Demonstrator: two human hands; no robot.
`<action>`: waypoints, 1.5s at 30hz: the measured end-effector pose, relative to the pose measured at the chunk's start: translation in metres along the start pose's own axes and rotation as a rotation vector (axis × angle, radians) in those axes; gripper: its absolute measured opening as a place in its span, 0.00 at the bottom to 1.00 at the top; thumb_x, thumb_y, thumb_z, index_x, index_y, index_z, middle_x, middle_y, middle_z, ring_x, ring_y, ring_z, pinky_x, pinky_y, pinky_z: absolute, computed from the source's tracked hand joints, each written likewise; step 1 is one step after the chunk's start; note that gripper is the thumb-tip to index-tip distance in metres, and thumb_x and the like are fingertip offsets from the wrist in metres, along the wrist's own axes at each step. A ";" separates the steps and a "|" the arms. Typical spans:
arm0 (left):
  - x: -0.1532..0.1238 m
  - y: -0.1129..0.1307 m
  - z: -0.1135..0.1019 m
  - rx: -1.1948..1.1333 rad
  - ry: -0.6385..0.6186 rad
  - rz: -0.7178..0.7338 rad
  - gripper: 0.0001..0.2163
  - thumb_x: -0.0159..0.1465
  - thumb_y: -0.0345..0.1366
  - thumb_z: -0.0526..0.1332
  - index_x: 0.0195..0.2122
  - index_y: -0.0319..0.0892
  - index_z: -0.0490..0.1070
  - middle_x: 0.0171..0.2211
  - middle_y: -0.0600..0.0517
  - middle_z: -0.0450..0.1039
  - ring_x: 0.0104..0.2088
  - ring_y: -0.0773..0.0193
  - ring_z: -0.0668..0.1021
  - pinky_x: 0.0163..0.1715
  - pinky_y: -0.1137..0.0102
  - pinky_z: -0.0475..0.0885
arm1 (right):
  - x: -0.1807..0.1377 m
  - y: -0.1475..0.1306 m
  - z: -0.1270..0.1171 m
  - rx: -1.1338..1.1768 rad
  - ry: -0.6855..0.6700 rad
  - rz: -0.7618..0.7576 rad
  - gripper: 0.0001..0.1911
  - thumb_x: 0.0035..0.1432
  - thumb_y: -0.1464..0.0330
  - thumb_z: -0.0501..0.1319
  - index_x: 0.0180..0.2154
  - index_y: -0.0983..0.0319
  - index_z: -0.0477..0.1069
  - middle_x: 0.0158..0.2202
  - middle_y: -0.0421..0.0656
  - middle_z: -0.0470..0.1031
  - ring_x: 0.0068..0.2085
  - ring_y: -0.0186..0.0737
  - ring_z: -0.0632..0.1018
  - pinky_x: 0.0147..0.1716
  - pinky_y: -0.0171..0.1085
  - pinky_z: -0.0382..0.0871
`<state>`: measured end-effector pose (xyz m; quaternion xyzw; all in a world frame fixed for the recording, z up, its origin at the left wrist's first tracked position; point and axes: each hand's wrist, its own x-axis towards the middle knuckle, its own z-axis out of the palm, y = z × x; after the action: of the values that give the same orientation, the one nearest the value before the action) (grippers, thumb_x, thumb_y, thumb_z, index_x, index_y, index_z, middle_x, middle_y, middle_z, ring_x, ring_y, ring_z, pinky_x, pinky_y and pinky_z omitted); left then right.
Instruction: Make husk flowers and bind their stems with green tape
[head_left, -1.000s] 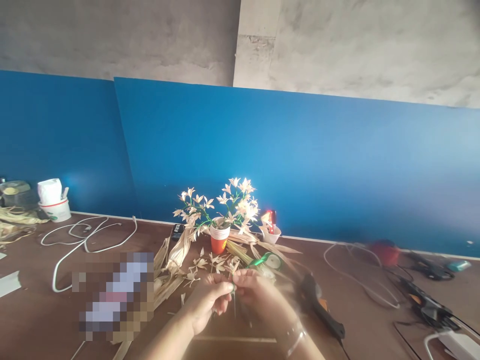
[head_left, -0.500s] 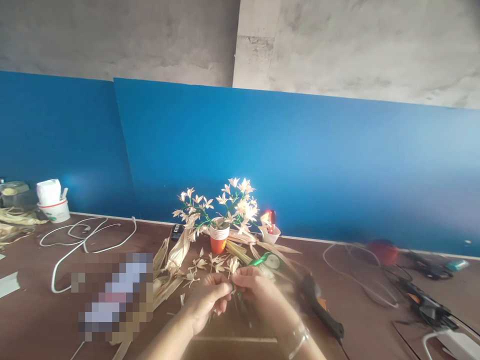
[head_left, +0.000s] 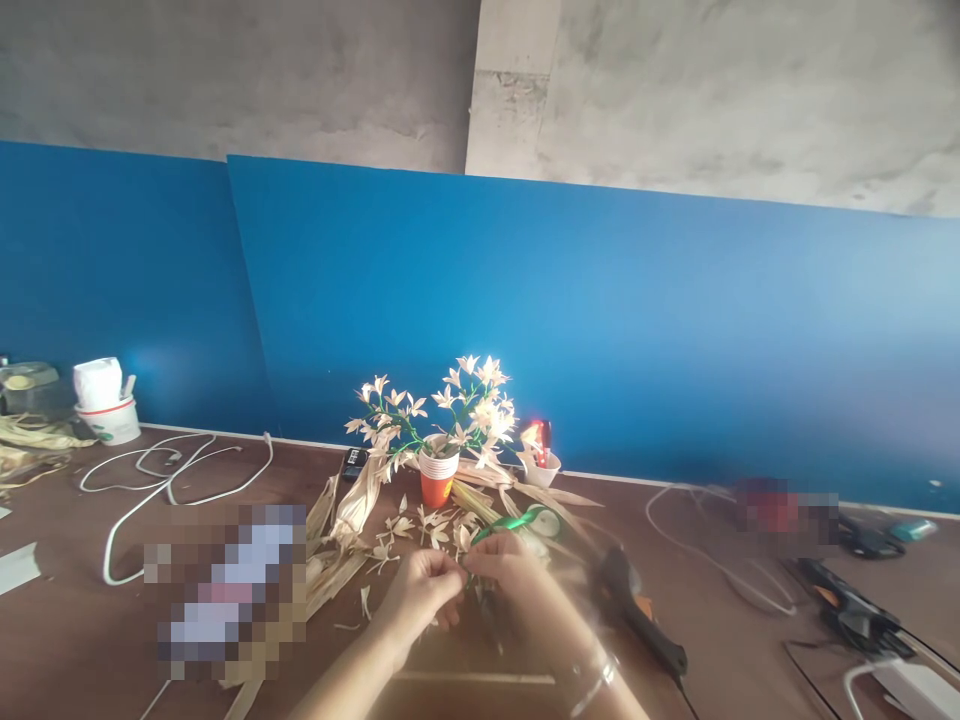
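Observation:
My left hand (head_left: pixel 424 590) and my right hand (head_left: pixel 514 575) meet in the middle, just above the table, thumbs and fingertips pinched together. From a roll of green tape (head_left: pixel 546 520) a green strip (head_left: pixel 514 522) runs to the fingers of my right hand. A bit of green shows where the fingertips meet, but my fingers cover what my left hand pinches. Beyond my hands lie several loose pale husk flowers (head_left: pixel 433 522). Behind them stands a stack of paper cups (head_left: pixel 438 480), orange and white, holding green-stemmed branches with husk flowers (head_left: pixel 487 410).
Dried corn husks (head_left: pixel 361 505) spread left of the cups. A black-handled tool (head_left: pixel 641 615), perhaps a glue gun, lies right of my right forearm. A small white cup (head_left: pixel 540 470) holds something red. White cables (head_left: pixel 161 487) cross the left side; a blue panel (head_left: pixel 562 320) backs the table.
The pale flower piece that showed just above my fingertips no longer stands out there. The green strip now reaches nearer my right fingers. Both hands stay pinched together with small shifts.

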<state>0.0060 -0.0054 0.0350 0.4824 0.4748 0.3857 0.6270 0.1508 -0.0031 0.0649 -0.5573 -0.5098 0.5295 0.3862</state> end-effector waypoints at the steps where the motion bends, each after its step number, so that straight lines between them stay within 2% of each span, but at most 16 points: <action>1: 0.000 0.000 0.000 0.008 0.002 0.002 0.08 0.49 0.37 0.64 0.19 0.39 0.68 0.14 0.58 0.68 0.13 0.71 0.69 0.12 0.77 0.58 | -0.001 -0.001 0.000 0.008 0.004 -0.001 0.08 0.41 0.69 0.64 0.16 0.63 0.69 0.14 0.35 0.62 0.21 0.30 0.60 0.22 0.34 0.48; 5: -0.001 0.001 -0.002 -0.020 -0.019 0.007 0.09 0.49 0.37 0.65 0.20 0.39 0.68 0.15 0.58 0.68 0.13 0.72 0.69 0.12 0.77 0.57 | -0.004 -0.004 0.001 0.051 -0.061 0.017 0.10 0.41 0.68 0.64 0.14 0.63 0.67 0.13 0.35 0.59 0.19 0.29 0.58 0.21 0.34 0.44; 8: -0.003 0.004 -0.003 -0.056 -0.052 0.045 0.09 0.49 0.38 0.65 0.21 0.38 0.68 0.15 0.58 0.68 0.13 0.72 0.69 0.13 0.77 0.58 | -0.007 -0.005 0.001 0.229 -0.070 0.072 0.11 0.41 0.66 0.63 0.15 0.63 0.66 0.15 0.35 0.59 0.19 0.28 0.56 0.20 0.33 0.42; 10: -0.004 0.005 -0.004 -0.044 -0.066 0.076 0.10 0.49 0.39 0.65 0.21 0.39 0.68 0.15 0.58 0.68 0.14 0.72 0.69 0.13 0.77 0.59 | -0.008 -0.003 0.001 0.328 -0.087 0.103 0.11 0.40 0.65 0.64 0.16 0.64 0.66 0.16 0.36 0.60 0.20 0.28 0.58 0.20 0.33 0.44; 14: -0.004 0.005 -0.005 -0.091 -0.088 0.089 0.10 0.49 0.39 0.65 0.21 0.38 0.68 0.16 0.57 0.68 0.13 0.73 0.69 0.13 0.77 0.58 | -0.003 0.002 -0.002 0.355 -0.171 0.116 0.13 0.39 0.65 0.68 0.18 0.64 0.67 0.16 0.35 0.61 0.20 0.27 0.59 0.21 0.32 0.44; 18: -0.005 0.005 -0.006 -0.265 -0.149 0.058 0.11 0.47 0.40 0.66 0.21 0.37 0.69 0.16 0.56 0.67 0.13 0.76 0.65 0.14 0.78 0.55 | 0.000 0.008 -0.004 0.442 -0.226 0.107 0.14 0.38 0.63 0.72 0.24 0.64 0.72 0.19 0.35 0.65 0.22 0.27 0.63 0.22 0.30 0.49; 22: -0.008 0.007 -0.006 -0.314 -0.196 0.007 0.12 0.45 0.40 0.68 0.23 0.36 0.70 0.16 0.56 0.67 0.14 0.76 0.65 0.15 0.78 0.53 | 0.003 0.013 -0.005 0.500 -0.334 0.076 0.16 0.37 0.62 0.73 0.22 0.65 0.71 0.18 0.35 0.65 0.22 0.28 0.64 0.25 0.31 0.53; 29: -0.005 0.002 -0.006 -0.302 -0.197 -0.002 0.13 0.47 0.41 0.68 0.24 0.37 0.70 0.18 0.54 0.71 0.15 0.74 0.69 0.15 0.78 0.55 | 0.001 0.004 -0.005 0.294 -0.213 0.041 0.16 0.39 0.62 0.70 0.19 0.64 0.66 0.14 0.33 0.59 0.18 0.24 0.55 0.20 0.33 0.40; 33: -0.002 0.002 -0.007 -0.239 -0.171 0.018 0.14 0.46 0.43 0.68 0.24 0.38 0.69 0.17 0.56 0.70 0.13 0.75 0.67 0.13 0.78 0.55 | -0.003 -0.001 -0.004 0.215 -0.148 0.038 0.14 0.40 0.63 0.68 0.19 0.64 0.66 0.15 0.32 0.57 0.18 0.24 0.55 0.20 0.33 0.39; 36: -0.003 0.005 -0.005 -0.109 -0.114 0.051 0.13 0.48 0.43 0.66 0.22 0.39 0.68 0.16 0.57 0.69 0.12 0.75 0.67 0.12 0.78 0.56 | -0.003 -0.001 -0.003 0.199 -0.161 0.041 0.14 0.40 0.64 0.67 0.18 0.64 0.64 0.14 0.32 0.55 0.18 0.25 0.53 0.20 0.34 0.38; 41: -0.004 0.007 0.000 0.084 -0.008 0.067 0.13 0.50 0.43 0.65 0.20 0.41 0.64 0.14 0.59 0.65 0.11 0.74 0.66 0.09 0.78 0.55 | -0.003 -0.002 -0.003 0.179 -0.071 0.060 0.11 0.40 0.65 0.66 0.19 0.64 0.67 0.14 0.32 0.56 0.19 0.26 0.55 0.21 0.33 0.41; 45: -0.004 0.004 0.000 0.046 -0.045 0.060 0.13 0.52 0.45 0.63 0.23 0.40 0.68 0.13 0.59 0.65 0.10 0.74 0.65 0.09 0.78 0.50 | -0.006 -0.008 -0.005 0.086 -0.087 0.024 0.11 0.40 0.64 0.66 0.19 0.64 0.68 0.15 0.34 0.60 0.19 0.27 0.57 0.22 0.33 0.43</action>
<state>0.0045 -0.0084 0.0399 0.5192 0.4547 0.3822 0.6145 0.1546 -0.0071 0.0742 -0.5227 -0.4963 0.5792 0.3809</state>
